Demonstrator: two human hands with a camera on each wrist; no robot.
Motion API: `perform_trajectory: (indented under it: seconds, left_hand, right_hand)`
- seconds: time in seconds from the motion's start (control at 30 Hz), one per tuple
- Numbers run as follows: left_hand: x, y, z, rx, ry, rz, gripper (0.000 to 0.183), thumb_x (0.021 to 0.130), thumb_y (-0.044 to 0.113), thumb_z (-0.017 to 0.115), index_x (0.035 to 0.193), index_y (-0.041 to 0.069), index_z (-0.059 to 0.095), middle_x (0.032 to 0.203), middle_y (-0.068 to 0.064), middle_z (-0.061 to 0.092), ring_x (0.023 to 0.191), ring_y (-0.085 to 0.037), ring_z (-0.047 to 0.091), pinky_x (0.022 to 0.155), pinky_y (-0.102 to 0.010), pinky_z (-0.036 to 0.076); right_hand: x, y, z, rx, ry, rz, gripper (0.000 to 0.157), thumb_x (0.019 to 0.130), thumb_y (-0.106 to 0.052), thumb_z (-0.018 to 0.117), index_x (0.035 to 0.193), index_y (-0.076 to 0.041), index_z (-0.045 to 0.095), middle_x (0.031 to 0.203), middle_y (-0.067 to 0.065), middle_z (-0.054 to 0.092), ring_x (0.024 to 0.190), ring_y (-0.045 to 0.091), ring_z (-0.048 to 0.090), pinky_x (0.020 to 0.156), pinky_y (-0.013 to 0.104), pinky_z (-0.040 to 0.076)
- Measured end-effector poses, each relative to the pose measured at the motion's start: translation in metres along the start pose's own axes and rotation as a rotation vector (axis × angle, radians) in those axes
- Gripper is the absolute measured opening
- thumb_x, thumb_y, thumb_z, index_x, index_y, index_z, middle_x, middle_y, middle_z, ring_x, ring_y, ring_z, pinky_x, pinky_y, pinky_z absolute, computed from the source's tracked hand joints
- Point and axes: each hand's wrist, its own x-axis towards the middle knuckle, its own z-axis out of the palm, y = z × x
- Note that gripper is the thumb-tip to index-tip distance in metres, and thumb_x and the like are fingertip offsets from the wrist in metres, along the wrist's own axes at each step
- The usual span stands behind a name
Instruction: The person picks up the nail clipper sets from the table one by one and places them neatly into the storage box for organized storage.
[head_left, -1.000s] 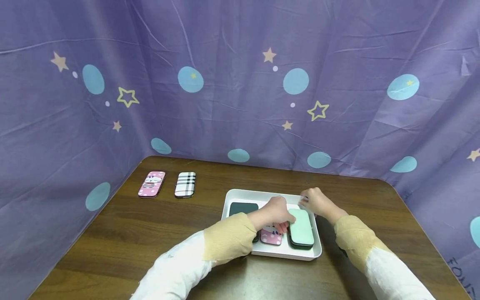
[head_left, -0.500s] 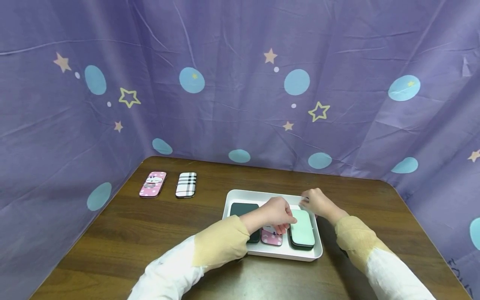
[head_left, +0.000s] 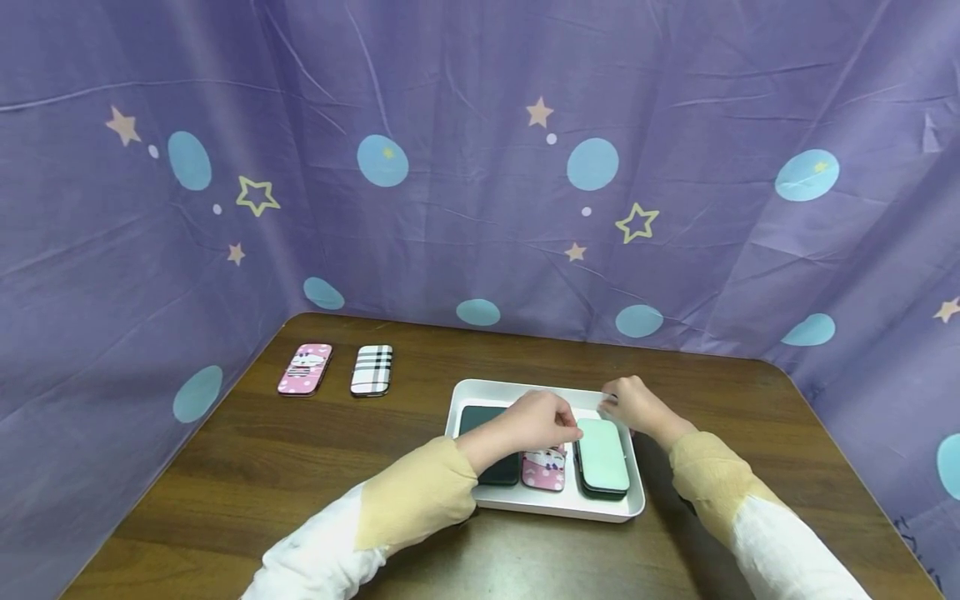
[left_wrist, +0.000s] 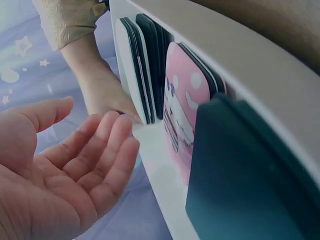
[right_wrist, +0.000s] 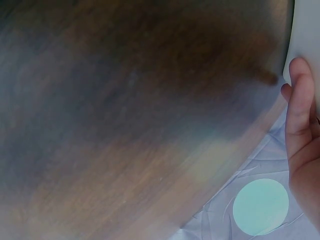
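Observation:
A white tray (head_left: 517,502) holds flat, rounded cases: dark green (head_left: 501,472), pink with a cat print (head_left: 544,477), and mint green (head_left: 602,454) lying on another dark case. My left hand (head_left: 536,419) hovers over the tray, above the pink case and beside the mint one. The left wrist view shows this hand (left_wrist: 75,170) with fingers loosely bent and nothing between them, apart from the cases. My right hand (head_left: 637,407) grips the tray's far right corner. Its fingers (right_wrist: 301,100) lie against the outside of the wall in the right wrist view.
Another pink cat-print case (head_left: 304,370) and a white plaid case (head_left: 371,370) lie on the wooden table (head_left: 315,442), at the back left. A purple curtain (head_left: 480,225) with stars and blue spots hangs behind the table and along its sides.
My left hand has drawn back to the left, off the mint case, which stays in place. The right hand stays at the tray's corner.

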Motion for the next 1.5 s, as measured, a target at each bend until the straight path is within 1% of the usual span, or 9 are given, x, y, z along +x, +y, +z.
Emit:
perform_trajectory:
  seconds: [0.13, 0.27, 0.47, 0.57, 0.67, 0.8, 1.1, 1.3, 1.5]
  left_hand:
    - [-0.004, -0.002, -0.004, 0.076, 0.048, 0.042, 0.014, 0.086, 0.028, 0.068, 0.08, 0.016, 0.072, 0.064, 0.013, 0.06, 0.058, 0.002, 0.051, 0.059, -0.014, 0.04]
    - [-0.009, -0.005, -0.007, 0.14, 0.073, 0.074, 0.015, 0.087, 0.029, 0.067, 0.086, 0.015, 0.072, 0.074, 0.01, 0.065, 0.069, -0.001, 0.056, 0.065, -0.015, 0.044]
    - [-0.015, -0.01, -0.012, 0.204, 0.042, 0.128, 0.025, 0.087, 0.03, 0.067, 0.102, 0.011, 0.07, 0.097, 0.0, 0.071, 0.092, -0.012, 0.063, 0.081, -0.024, 0.049]
    - [-0.017, -0.012, -0.014, 0.217, 0.021, 0.15, 0.029, 0.087, 0.03, 0.067, 0.109, 0.01, 0.068, 0.104, -0.001, 0.07, 0.096, -0.014, 0.063, 0.084, -0.024, 0.048]
    - [-0.021, -0.015, -0.016, 0.235, 0.023, 0.159, 0.033, 0.088, 0.031, 0.066, 0.114, 0.011, 0.066, 0.109, 0.0, 0.068, 0.102, -0.013, 0.061, 0.089, -0.025, 0.047]
    - [-0.027, -0.021, -0.02, 0.257, 0.058, 0.163, 0.035, 0.088, 0.032, 0.065, 0.117, 0.011, 0.064, 0.113, 0.001, 0.066, 0.107, -0.012, 0.06, 0.094, -0.027, 0.046]
    - [-0.038, -0.045, -0.027, 0.316, 0.142, 0.144, 0.032, 0.09, 0.032, 0.064, 0.115, 0.012, 0.064, 0.11, 0.001, 0.066, 0.103, -0.014, 0.06, 0.089, -0.032, 0.049]
    - [-0.046, -0.063, -0.03, 0.314, 0.173, 0.106, 0.029, 0.09, 0.03, 0.064, 0.113, 0.011, 0.065, 0.111, -0.002, 0.065, 0.107, -0.017, 0.059, 0.091, -0.035, 0.049]
    - [-0.051, -0.078, -0.035, 0.297, 0.238, 0.067, 0.026, 0.089, 0.025, 0.066, 0.109, 0.007, 0.066, 0.104, -0.005, 0.066, 0.098, -0.019, 0.061, 0.084, -0.035, 0.051]
  right_hand:
    - [0.0, 0.0, 0.001, -0.01, 0.008, 0.006, 0.018, 0.082, 0.0, 0.068, 0.068, -0.007, 0.059, 0.059, 0.004, 0.059, 0.031, 0.002, 0.045, 0.033, 0.02, 0.041]
    - [0.0, -0.001, 0.0, -0.011, -0.003, 0.023, 0.017, 0.082, -0.001, 0.068, 0.068, -0.007, 0.06, 0.06, 0.004, 0.059, 0.031, 0.003, 0.045, 0.033, 0.02, 0.041]
    - [0.001, -0.001, -0.001, -0.019, -0.001, 0.019, 0.016, 0.082, -0.001, 0.068, 0.069, -0.007, 0.06, 0.061, 0.004, 0.06, 0.031, 0.003, 0.045, 0.033, 0.02, 0.041]
    - [0.001, -0.001, 0.0, -0.025, 0.003, 0.022, 0.014, 0.082, -0.001, 0.068, 0.07, -0.005, 0.062, 0.063, 0.006, 0.062, 0.032, 0.003, 0.045, 0.034, 0.02, 0.041]
    - [0.001, 0.0, 0.0, -0.033, 0.01, 0.024, 0.008, 0.082, -0.002, 0.069, 0.075, -0.002, 0.064, 0.068, 0.009, 0.065, 0.034, 0.002, 0.046, 0.036, 0.019, 0.042]
    - [0.002, -0.001, 0.0, -0.036, 0.007, 0.033, 0.005, 0.082, -0.002, 0.068, 0.081, 0.002, 0.066, 0.072, 0.012, 0.066, 0.034, 0.003, 0.047, 0.036, 0.019, 0.042]
    - [0.002, -0.002, 0.001, -0.028, -0.01, 0.06, 0.004, 0.084, -0.002, 0.067, 0.083, 0.001, 0.066, 0.071, 0.012, 0.065, 0.032, 0.004, 0.046, 0.033, 0.02, 0.041]
    - [0.002, -0.002, 0.0, -0.023, -0.01, 0.06, 0.004, 0.083, -0.002, 0.067, 0.083, 0.002, 0.065, 0.072, 0.012, 0.066, 0.032, 0.004, 0.047, 0.033, 0.021, 0.042]
    - [0.001, -0.001, 0.001, -0.013, -0.014, 0.062, 0.004, 0.083, -0.002, 0.068, 0.083, 0.001, 0.066, 0.071, 0.012, 0.066, 0.032, 0.004, 0.046, 0.033, 0.021, 0.042]
